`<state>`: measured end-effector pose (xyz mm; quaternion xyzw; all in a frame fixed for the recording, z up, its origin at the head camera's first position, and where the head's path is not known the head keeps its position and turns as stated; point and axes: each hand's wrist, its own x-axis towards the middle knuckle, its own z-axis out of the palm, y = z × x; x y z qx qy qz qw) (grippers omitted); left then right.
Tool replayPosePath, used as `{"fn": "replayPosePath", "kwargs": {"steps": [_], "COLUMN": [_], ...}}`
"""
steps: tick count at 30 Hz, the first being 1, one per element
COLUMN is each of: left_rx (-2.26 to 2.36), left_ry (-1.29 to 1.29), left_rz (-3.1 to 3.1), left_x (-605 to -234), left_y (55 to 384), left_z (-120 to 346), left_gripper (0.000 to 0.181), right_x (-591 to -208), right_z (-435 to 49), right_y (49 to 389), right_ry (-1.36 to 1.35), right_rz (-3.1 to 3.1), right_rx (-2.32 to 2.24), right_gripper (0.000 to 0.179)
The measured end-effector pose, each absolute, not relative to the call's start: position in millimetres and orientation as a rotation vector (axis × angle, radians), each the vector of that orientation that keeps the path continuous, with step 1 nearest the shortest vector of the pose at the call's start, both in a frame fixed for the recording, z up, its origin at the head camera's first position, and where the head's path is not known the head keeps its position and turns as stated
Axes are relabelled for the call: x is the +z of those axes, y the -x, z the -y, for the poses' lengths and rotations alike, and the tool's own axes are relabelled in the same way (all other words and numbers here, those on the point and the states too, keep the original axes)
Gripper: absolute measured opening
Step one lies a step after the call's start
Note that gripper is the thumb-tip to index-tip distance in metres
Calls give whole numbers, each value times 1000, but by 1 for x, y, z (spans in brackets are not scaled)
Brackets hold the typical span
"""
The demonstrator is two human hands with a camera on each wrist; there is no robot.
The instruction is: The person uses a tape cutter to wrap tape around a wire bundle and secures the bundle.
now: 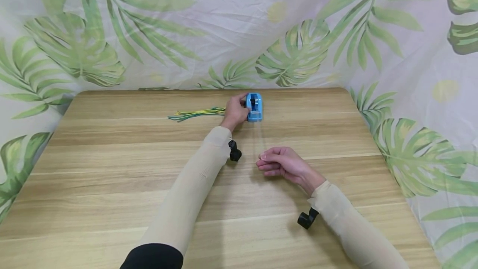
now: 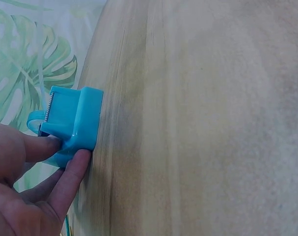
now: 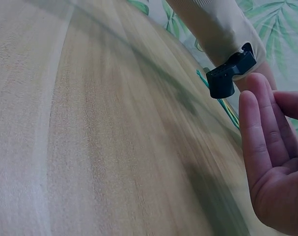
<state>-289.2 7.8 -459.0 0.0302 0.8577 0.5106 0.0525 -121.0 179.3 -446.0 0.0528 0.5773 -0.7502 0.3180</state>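
Note:
My left hand (image 1: 236, 111) grips a light-blue tape dispenser (image 1: 255, 116) by its left side, near the table's far edge. The left wrist view shows the thumb and fingers against the blue body (image 2: 87, 120), beside its toothed cutting edge. From the dispenser's front a strip of clear tape (image 1: 258, 138) runs toward me. Thumb and index finger of my right hand (image 1: 285, 163) pinch its near end, above the table. In the right wrist view the other fingers (image 3: 256, 137) are fairly straight; the tape does not show there.
A bundle of thin green and yellow strands (image 1: 198, 112) lies left of the dispenser, partly behind the left hand. Black wrist cameras (image 1: 234, 151) stick out from both sleeves. A leaf-patterned cloth (image 1: 224, 32) hangs behind the wood-grain table (image 1: 112, 186).

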Motion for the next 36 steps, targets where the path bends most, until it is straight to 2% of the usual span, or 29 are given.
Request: {"fn": "replayPosePath", "kwargs": {"steps": [17, 27, 36], "left_rx": [1595, 1581, 1587], "left_ry": [-91, -78, -89], "left_rz": [-2589, -2591, -2609], "left_x": [-460, -460, -461], "left_y": [290, 290, 292], "left_z": [-8, -8, -9], "left_gripper": [59, 61, 60], "right_x": [-444, -442, -442], "right_z": [-182, -182, -182], "right_y": [117, 114, 112], "right_ry": [-106, -94, -68], "right_rz": [-1522, -1529, -1528], "right_rx": [-1956, -1952, -1948], "right_gripper": [18, 26, 25]}}
